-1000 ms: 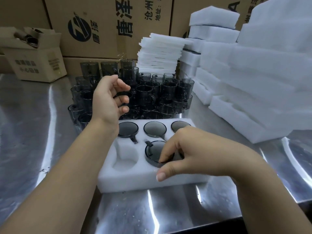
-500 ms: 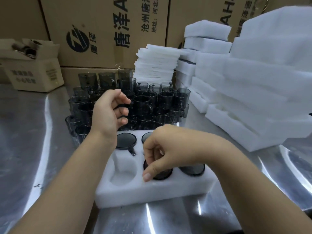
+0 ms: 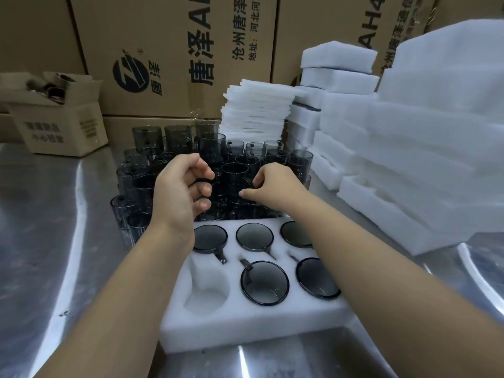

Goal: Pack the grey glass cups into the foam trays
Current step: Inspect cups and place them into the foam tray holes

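A white foam tray (image 3: 245, 323) lies on the steel table in front of me. Several grey glass cups (image 3: 264, 282) sit in its pockets, and the front-left pocket (image 3: 207, 296) is empty. Behind the tray stands a dense cluster of loose grey cups (image 3: 272, 156). My left hand (image 3: 180, 195) is over the cluster's near edge, its fingers curled round a cup's dark handle (image 3: 204, 181). My right hand (image 3: 275, 186) reaches in beside it and pinches the handle of another cup (image 3: 246, 184). Both held cups are largely hidden among their neighbours.
Thick white foam trays (image 3: 409, 165) are stacked at the right. Thin foam sheets (image 3: 256, 110) are stacked behind the cups. A small open cardboard box (image 3: 62, 126) sits at the far left. Large printed cartons (image 3: 177, 50) form the back wall. The steel table (image 3: 54, 241) extends left.
My right hand has left the cup it set in the tray's front row and moved forward into the loose cups. The left hand stayed at the cluster.
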